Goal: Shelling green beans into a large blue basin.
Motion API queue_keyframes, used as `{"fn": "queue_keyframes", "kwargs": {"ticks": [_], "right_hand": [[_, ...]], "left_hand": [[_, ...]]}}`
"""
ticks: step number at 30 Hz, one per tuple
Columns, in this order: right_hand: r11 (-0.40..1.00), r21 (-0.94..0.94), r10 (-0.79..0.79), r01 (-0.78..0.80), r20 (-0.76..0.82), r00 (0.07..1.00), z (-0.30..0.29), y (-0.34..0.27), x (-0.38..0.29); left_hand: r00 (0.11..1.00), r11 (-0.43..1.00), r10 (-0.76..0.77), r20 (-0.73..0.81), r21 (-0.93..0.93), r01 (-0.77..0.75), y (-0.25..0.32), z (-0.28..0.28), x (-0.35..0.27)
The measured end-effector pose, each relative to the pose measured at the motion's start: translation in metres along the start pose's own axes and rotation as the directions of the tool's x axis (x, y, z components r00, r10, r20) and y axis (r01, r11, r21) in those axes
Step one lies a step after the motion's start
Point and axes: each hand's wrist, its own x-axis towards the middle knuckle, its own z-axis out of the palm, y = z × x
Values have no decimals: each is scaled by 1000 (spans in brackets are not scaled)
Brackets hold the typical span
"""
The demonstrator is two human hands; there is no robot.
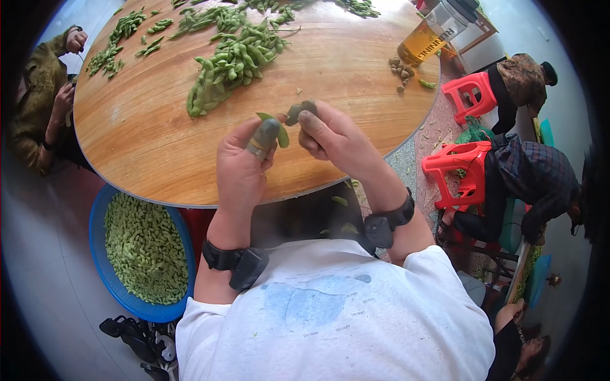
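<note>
Over the near part of the round wooden table [333,76], my left hand [245,159] pinches a green soybean pod [283,136]. A dark cover held by a band is on its thumb. My right hand [333,135], close beside it, holds a small dark object [299,112] between thumb and fingers; what it is I cannot tell. Beyond my hands lies a heap of green soybean pods [238,59]. Below the table edge at the left, a blue plastic basin [95,247] holds many shelled green beans [145,252].
A bottle of amber liquid [421,43] stands at the table's right, near small brown lumps [401,71] and a loose pod [427,84]. More pods [125,28] lie along the far left. One person [40,100] sits at left; others sit at right by red plastic stools [457,164].
</note>
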Motion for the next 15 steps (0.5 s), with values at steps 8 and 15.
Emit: {"fn": "queue_keyframes", "kwargs": {"ticks": [8, 15], "right_hand": [[982, 162, 60, -95, 209, 976, 2, 2, -5], [924, 329, 101, -195, 284, 954, -1, 9, -5]], "left_hand": [[994, 998, 24, -108, -52, -30, -5, 0, 1], [995, 997, 68, -78, 32, -66, -7, 2, 2]]}}
